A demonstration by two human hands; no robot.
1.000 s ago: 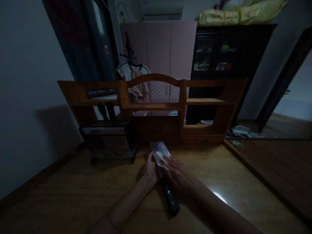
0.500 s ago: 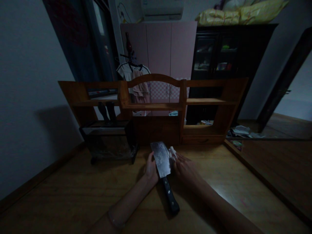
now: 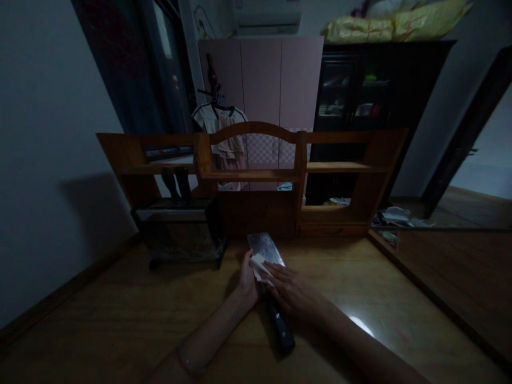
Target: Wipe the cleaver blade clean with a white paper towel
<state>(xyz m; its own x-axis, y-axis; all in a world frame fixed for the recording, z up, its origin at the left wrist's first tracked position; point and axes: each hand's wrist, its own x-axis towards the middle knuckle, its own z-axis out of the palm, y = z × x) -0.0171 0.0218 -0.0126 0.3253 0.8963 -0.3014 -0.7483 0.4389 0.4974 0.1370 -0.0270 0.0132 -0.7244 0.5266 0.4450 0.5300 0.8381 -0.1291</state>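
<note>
Item: broad steel cleaver with black handle [image 3: 267,248], lying flat on the glossy wooden desk [image 3: 160,314], braced at its left edge by your left hand [image 3: 248,282] (finger curl unclear) so it won't skid while your right hand [image 3: 294,290], fingers flat, presses a crumpled white tissue [image 3: 258,266] onto the blade.

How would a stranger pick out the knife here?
Find the wooden desk with a shelf unit along its back. Before the shelf's middle a cleaver lies flat between the left hand and the right hand, which presses a white tissue on it. Unlike the handles in the rack, it shows a broad grey blade.
</note>
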